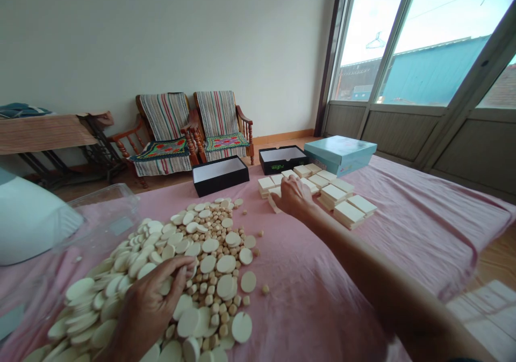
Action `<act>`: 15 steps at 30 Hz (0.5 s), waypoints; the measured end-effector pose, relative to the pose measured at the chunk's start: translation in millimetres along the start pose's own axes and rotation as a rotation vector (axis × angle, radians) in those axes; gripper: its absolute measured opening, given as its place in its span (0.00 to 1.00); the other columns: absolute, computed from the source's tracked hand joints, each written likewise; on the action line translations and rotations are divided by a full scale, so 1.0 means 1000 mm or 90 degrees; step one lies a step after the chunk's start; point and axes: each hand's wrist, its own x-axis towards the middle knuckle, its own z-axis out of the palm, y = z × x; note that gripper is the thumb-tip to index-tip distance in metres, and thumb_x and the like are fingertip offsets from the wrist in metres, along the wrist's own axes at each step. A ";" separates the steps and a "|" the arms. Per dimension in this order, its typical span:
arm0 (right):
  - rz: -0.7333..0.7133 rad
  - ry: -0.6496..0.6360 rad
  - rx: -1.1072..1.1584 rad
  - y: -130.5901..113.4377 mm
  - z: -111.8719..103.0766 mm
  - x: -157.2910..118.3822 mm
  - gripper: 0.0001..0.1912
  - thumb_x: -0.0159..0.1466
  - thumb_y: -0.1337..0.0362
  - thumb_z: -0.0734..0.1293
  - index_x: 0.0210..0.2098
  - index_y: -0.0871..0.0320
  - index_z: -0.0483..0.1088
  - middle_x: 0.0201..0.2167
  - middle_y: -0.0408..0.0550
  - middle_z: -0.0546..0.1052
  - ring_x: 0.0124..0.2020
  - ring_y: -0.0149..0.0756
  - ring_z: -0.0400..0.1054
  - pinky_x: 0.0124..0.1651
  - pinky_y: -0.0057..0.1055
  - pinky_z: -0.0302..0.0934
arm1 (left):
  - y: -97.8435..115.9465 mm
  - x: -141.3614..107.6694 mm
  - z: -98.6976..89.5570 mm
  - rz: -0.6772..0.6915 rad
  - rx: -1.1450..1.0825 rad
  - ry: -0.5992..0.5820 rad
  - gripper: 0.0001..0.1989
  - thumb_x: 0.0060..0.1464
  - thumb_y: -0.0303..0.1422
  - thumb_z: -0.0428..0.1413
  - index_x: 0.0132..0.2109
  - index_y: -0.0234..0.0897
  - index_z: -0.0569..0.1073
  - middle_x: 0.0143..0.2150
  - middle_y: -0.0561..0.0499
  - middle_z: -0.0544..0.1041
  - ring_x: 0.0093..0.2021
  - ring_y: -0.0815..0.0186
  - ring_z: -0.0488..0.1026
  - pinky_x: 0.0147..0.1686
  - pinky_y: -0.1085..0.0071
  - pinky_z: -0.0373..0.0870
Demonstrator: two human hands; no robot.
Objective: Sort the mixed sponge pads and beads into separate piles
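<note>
Over a heap of pale round wooden discs (226, 263) and small wooden cubes (209, 289), my left hand (155, 297) has thumb and forefinger pinched together. The pale edge of one disc shows right at those fingertips. Farther off, my right hand (295, 194) reaches in among stacks of square wooden tiles (334, 193), its fingers curled downward. A tilted tile (274, 203) pokes out below the right thumb, and the rest of it is hidden by the hand. The stacks stand close together in rows.
Two open black boxes (221, 176) and a light blue box (341, 152) line the far side of the pink-clothed table (407, 233). At left are a clear plastic container (107, 206) and a white object (30, 222). Two armchairs (220, 120) stand beyond, with glazed doors at right.
</note>
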 end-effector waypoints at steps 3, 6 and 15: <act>-0.048 0.025 0.038 0.022 0.000 0.006 0.19 0.63 0.54 0.62 0.45 0.62 0.70 0.45 0.60 0.72 0.46 0.46 0.68 0.44 0.37 0.61 | -0.001 -0.002 0.001 -0.010 -0.020 -0.015 0.10 0.60 0.38 0.51 0.42 0.41 0.75 0.33 0.54 0.82 0.32 0.68 0.80 0.32 0.80 0.76; -0.134 0.000 0.101 0.041 -0.003 0.018 0.18 0.61 0.59 0.65 0.47 0.61 0.69 0.44 0.55 0.73 0.46 0.41 0.67 0.48 0.34 0.59 | -0.003 -0.004 0.002 -0.025 -0.026 -0.017 0.10 0.60 0.38 0.51 0.42 0.41 0.75 0.33 0.54 0.82 0.32 0.68 0.80 0.33 0.80 0.76; -0.318 -0.216 0.039 0.024 -0.011 0.036 0.37 0.50 0.61 0.73 0.59 0.53 0.62 0.58 0.54 0.66 0.60 0.49 0.56 0.58 0.47 0.51 | -0.002 -0.002 0.002 -0.027 -0.027 -0.016 0.11 0.60 0.39 0.51 0.41 0.40 0.75 0.33 0.53 0.82 0.31 0.67 0.80 0.32 0.78 0.76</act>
